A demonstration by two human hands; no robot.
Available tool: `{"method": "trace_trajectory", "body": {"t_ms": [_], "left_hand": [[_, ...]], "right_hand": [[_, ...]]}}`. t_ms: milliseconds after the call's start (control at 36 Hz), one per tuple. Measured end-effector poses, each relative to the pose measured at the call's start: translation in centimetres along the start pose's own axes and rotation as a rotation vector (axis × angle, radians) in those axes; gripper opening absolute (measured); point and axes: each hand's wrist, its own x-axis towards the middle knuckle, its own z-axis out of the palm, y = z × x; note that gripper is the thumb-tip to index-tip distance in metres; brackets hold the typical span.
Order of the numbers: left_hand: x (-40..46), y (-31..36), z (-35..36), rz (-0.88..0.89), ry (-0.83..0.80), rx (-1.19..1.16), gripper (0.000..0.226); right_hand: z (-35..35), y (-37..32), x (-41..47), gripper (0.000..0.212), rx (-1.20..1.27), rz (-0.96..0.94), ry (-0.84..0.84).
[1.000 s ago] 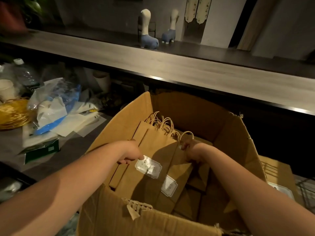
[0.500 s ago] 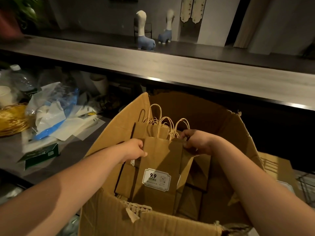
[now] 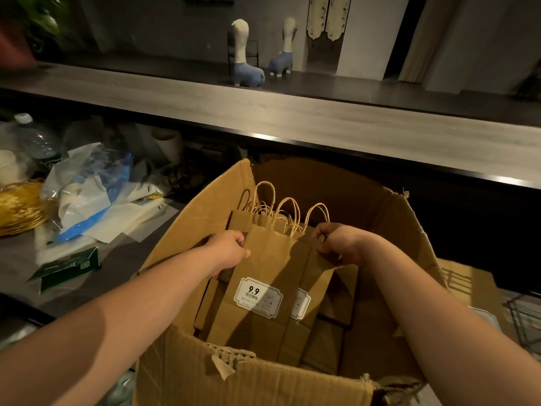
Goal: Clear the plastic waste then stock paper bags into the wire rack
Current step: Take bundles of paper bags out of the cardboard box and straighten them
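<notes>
A bundle of brown paper bags [image 3: 263, 268] with twine handles and white "9.9" labels stands upright inside an open cardboard box [image 3: 292, 385]. My left hand [image 3: 227, 250] grips the bundle's upper left edge. My right hand [image 3: 339, 243] grips its upper right edge just below the handles. More flat bags lie in the bottom of the box. A pile of clear and blue plastic waste [image 3: 87, 194] lies on the dark counter to the left. A corner of a dark wire rack [image 3: 524, 320] shows at the far right edge.
A gold wire basket [image 3: 17, 206], a plastic bottle [image 3: 35, 139] and a green packet [image 3: 67, 268] lie on the left counter. A long wooden ledge [image 3: 322, 124] with two blue-and-white figurines [image 3: 244, 54] runs behind the box. Another cardboard box [image 3: 471, 282] sits at the right.
Both hands have lifted the bundle of bags from a leaning position to upright and higher in the box. The handles now stand above the hands.
</notes>
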Motion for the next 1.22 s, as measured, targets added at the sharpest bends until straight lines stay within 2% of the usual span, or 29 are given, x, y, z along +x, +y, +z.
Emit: {"method": "trace_trajectory", "body": {"t_ms": [250, 361, 444, 500, 556, 667, 694, 750, 778, 833, 917, 972, 1028, 1083, 1139, 1167, 1222], "left_hand": [[0.3, -0.5, -0.4, 0.021, 0.01, -0.014, 0.014], [0.4, -0.7, -0.7, 0.081, 0.021, -0.133, 0.006], [0.3, 0.0, -1.0, 0.156, 0.071, -0.224, 0.004], [0.2, 0.4, -1.3, 0.192, 0.062, -0.375, 0.001], [0.1, 0.6, -1.7, 0.215, 0.053, -0.579, 0.006], [-0.2, 1.7, -2.2, 0.298, 0.124, -0.847, 0.011], [-0.3, 1.8, -2.3, 0.322, 0.156, -0.881, 0.012], [-0.6, 2.1, -2.6, 0.369, 0.225, -0.921, 0.016], [-0.7, 2.2, -2.8, 0.394, 0.253, -0.936, 0.017], [-1.3, 2.3, -3.1, 0.446, 0.266, -1.006, 0.021], [-1.8, 2.2, -3.5, 0.457, 0.112, -1.116, 0.025], [-2.1, 2.0, -3.4, 0.433, -0.022, -1.04, 0.033], [-2.3, 2.2, -2.9, 0.402, -0.094, -0.767, 0.031], [-2.3, 2.3, -2.2, 0.316, -0.097, -0.525, 0.024], [-1.9, 2.1, -1.6, 0.193, -0.134, -0.404, 0.018], [-1.7, 2.0, -1.3, 0.152, -0.16, -0.361, 0.022], [-1.5, 1.9, -0.9, 0.138, -0.173, -0.339, 0.026]], "right_hand": [[-0.2, 0.4, 0.0, 0.032, 0.015, -0.014, 0.001], [0.5, 0.7, 0.9, 0.036, 0.003, -0.055, 0.161], [0.8, 0.7, 1.7, 0.035, -0.142, -0.112, 0.343], [0.7, 0.4, 1.3, 0.041, -0.223, -0.121, 0.413], [0.6, 0.0, 0.4, 0.051, -0.115, -0.14, 0.299], [0.6, -0.6, -1.1, 0.068, 0.257, -0.262, -0.364], [0.7, -0.9, -1.4, 0.068, 0.263, -0.324, -0.466], [1.3, -1.6, -1.7, 0.064, 0.243, -0.443, -0.532], [1.7, -2.0, -1.8, 0.062, 0.243, -0.487, -0.495], [2.7, -2.6, -1.6, 0.051, 0.275, -0.534, -0.315], [3.6, -2.8, -1.0, 0.031, 0.373, -0.573, -0.06], [3.6, -2.6, -0.7, 0.027, 0.44, -0.628, 0.011], [3.2, -2.5, -1.1, 0.027, 0.412, -0.675, 0.066], [2.9, -2.5, -1.2, 0.027, 0.278, -0.68, 0.12], [3.0, -2.2, -1.1, 0.032, 0.144, -0.651, 0.123], [3.1, -2.1, -1.0, 0.035, 0.105, -0.628, 0.118], [3.5, -1.8, -0.5, 0.035, 0.089, -0.577, 0.12]]}}
